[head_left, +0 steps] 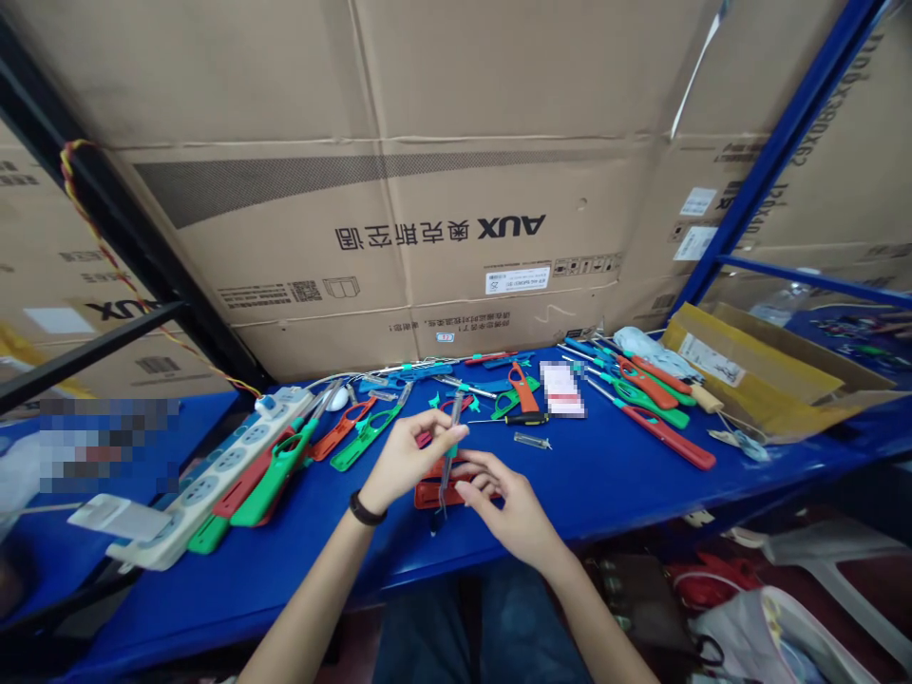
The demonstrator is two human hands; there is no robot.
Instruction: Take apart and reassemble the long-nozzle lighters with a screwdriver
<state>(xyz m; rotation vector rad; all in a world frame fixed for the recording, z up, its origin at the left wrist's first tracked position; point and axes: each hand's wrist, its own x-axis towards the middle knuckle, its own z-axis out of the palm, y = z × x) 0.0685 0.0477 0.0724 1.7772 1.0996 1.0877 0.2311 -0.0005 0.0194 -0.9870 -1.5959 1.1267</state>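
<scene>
My left hand (417, 456), with a dark band at the wrist, pinches the slim metal tube of a lighter (456, 410) between thumb and fingers. The tube stands nearly upright, with a green collar at mid-length and thin wires at its lower end. My right hand (509, 508) is close by on the right, fingers curved and thumb apart, tips beside the tube's lower part; whether they touch it I cannot tell. Under the hands lies an orange-red lighter shell (428, 494), partly hidden. A small dark piece (433, 524) hangs or lies near the wire ends.
A white power strip (235, 465) with lighters against it runs along the left. Several long lighters (652, 399) lie at the right, before a yellow-taped carton (755, 370). A screwdriver (523, 418), a clear fuel tank (532, 441) and a pale card (562, 389) lie mid-table. Cardboard (442, 190) walls the back.
</scene>
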